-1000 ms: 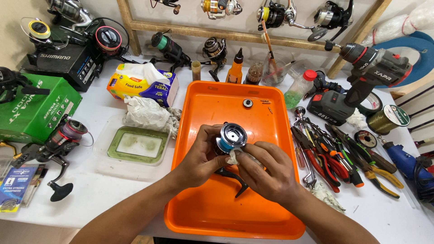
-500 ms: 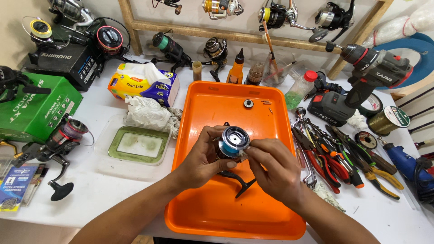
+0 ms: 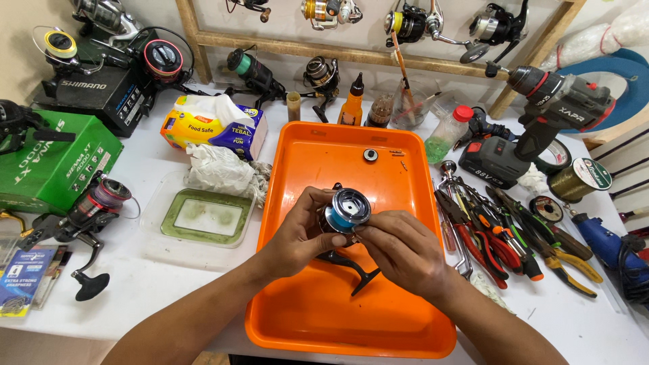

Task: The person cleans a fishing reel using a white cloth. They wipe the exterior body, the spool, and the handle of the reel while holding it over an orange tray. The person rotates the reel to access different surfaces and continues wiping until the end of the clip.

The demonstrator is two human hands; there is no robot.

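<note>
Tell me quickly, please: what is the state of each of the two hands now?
Left hand: closed around the fishing reel, held over the orange tray.
Right hand: fingers closed on the same fishing reel, from the other side.

A fishing-reel repair workshop: reels on a wooden rack [image 3: 351,53], pliers [image 3: 503,233], cordless drill [image 3: 541,115].

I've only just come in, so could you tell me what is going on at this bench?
A person is holding a spinning fishing reel in both bare hands over an orange tray. The left hand cradles the reel's body, and the right hand has its fingers at the blue spool. A small round part lies at the tray's far end. Pliers and screwdrivers lie to the right, beside a cordless drill.
</note>
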